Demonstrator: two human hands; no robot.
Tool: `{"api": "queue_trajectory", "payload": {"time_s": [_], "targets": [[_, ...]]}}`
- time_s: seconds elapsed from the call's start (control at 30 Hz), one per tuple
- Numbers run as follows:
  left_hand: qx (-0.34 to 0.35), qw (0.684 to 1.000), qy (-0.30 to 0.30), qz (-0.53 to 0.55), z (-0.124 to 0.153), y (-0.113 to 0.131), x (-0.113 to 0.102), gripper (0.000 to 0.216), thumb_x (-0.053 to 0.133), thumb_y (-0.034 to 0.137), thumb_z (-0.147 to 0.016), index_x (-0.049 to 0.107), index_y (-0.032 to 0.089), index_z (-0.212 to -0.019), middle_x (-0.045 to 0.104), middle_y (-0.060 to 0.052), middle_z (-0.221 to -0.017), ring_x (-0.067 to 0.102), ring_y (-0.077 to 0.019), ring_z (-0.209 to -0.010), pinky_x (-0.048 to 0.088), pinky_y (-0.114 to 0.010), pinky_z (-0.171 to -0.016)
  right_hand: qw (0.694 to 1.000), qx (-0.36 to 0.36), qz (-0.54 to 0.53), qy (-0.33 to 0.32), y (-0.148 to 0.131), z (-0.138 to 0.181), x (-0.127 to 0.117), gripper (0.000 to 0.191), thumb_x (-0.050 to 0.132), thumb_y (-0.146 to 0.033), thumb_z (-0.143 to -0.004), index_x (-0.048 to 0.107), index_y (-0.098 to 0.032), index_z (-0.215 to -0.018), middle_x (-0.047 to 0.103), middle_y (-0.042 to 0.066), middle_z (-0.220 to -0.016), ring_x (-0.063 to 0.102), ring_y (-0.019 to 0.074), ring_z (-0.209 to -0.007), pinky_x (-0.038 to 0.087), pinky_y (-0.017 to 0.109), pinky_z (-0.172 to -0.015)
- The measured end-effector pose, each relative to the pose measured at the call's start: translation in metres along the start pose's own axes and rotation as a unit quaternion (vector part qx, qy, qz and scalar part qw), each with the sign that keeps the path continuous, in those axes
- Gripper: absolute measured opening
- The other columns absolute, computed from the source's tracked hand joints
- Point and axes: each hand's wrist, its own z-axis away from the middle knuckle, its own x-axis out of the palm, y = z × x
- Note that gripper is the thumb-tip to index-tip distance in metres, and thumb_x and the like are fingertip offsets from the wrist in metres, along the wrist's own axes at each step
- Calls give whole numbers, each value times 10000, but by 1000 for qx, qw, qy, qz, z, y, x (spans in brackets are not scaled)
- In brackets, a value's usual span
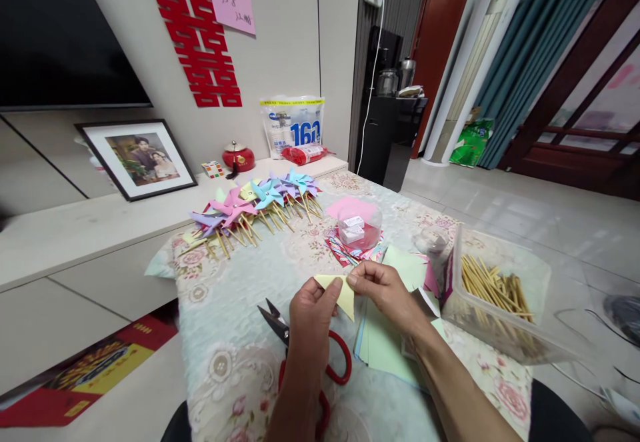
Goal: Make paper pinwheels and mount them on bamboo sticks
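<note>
Between my two hands is a folded piece of pale yellow paper point(346, 303), triangular in outline. My left hand point(316, 305) grips its left side with the thumb on top. At its upper right corner, my right hand point(377, 287) pinches the edge between thumb and fingers. Red-handled scissors point(340, 362) lie open on the tablecloth, partly hidden under my left forearm. A stack of pale green paper sheets point(383, 345) lies beneath my right wrist.
Finished paper pinwheels point(235, 205) on sticks lie at the back left. A clear plastic box point(500, 342) of thin sticks point(493, 285) stands at the right. Behind my hands, a round clear container point(367, 232) rests on patterned paper. The floral tablecloth point(225, 315) covers the table.
</note>
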Motion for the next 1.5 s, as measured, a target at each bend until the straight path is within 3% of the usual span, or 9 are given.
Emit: {"api": "queue_trajectory", "payload": {"time_s": [0.4, 0.5, 0.6, 0.67, 0.83, 1.0, 1.17, 1.3, 1.5], "targets": [[-8, 999, -5, 41, -1, 2, -4, 299, 831, 357, -641, 699, 121, -769, 598, 30, -566, 443, -68, -490, 327, -202, -478, 999, -13, 29, 14, -5, 1, 4, 294, 672, -437, -795, 591, -178, -682, 538, -27, -612, 465, 126, -587, 373, 259, -586], [-19, 994, 22, 105, -4, 6, -10, 301, 860, 323, -616, 641, 135, -703, 580, 38, -576, 472, -67, -521, 355, -192, -501, 999, -13, 30, -1, -6, 3, 6, 321, 605, -476, -849, 587, -179, -730, 587, -3, -627, 514, 139, -582, 406, 266, -583], [-43, 973, 35, 223, -10, 8, -18, 362, 900, 246, -567, 570, 153, -687, 586, 50, -638, 518, -55, -548, 403, -174, -529, 992, -18, 124, -23, -4, 8, 12, 223, 570, -355, -862, 571, -186, -717, 561, -17, -599, 514, 135, -554, 388, 252, -553], [-50, 952, 37, 301, -14, 7, -23, 387, 907, 202, -560, 550, 162, -705, 602, 52, -684, 540, -49, -558, 428, -169, -538, 968, -33, 240, -62, -3, 16, 22, 156, 539, -249, -849, 579, -188, -711, 572, -12, -610, 531, 144, -571, 368, 249, -554], [-45, 916, 45, 395, -16, 11, -28, 257, 818, 99, -689, 587, 165, -778, 638, 31, -752, 568, -49, -573, 453, -163, -534, 857, -12, 486, -170, -6, 42, 59, 118, 573, -196, -794, 675, -163, -844, 719, 102, -835, 669, 258, -748, 419, 313, -635], [-54, 898, 33, 435, -12, 19, -28, 96, 706, 84, -808, 656, 149, -858, 662, -7, -789, 580, -65, -603, 462, -170, -534, 814, 42, 535, -222, -8, 56, 86, 435, 616, -151, -715, 658, -111, -1146, 697, 187, -1119, 674, 375, -1003, 507, 425, -813], [-69, 884, 17, 463, -11, 23, -30, 67, 736, 135, -790, 681, 162, -818, 663, -27, -787, 600, -108, -650, 450, -196, -517, 812, 51, 545, -201, -3, 57, 98, 468, 531, -83, -753, 636, -109, -1208, 670, 210, -1152, 654, 380, -1056, 511, 471, -882], [-39, 878, -40, 475, -8, 24, -33, 160, 818, 154, -704, 660, 161, -724, 602, -7, -713, 527, -91, -587, 432, -199, -504, 824, 42, 540, -165, 2, 58, 98, 415, 528, -73, -734, 651, -129, -1126, 677, 183, -1067, 679, 359, -971, 523, 439, -826], [-34, 861, -86, 501, -8, 22, -37, 188, 831, 158, -700, 644, 151, -713, 531, 11, -687, 443, -65, -549, 401, -173, -489, 823, 40, 532, -194, -2, 57, 92, 535, 630, -105, -644, 623, -151, -1177, 657, 171, -1136, 656, 325, -1009, 494, 366, -838]]}}
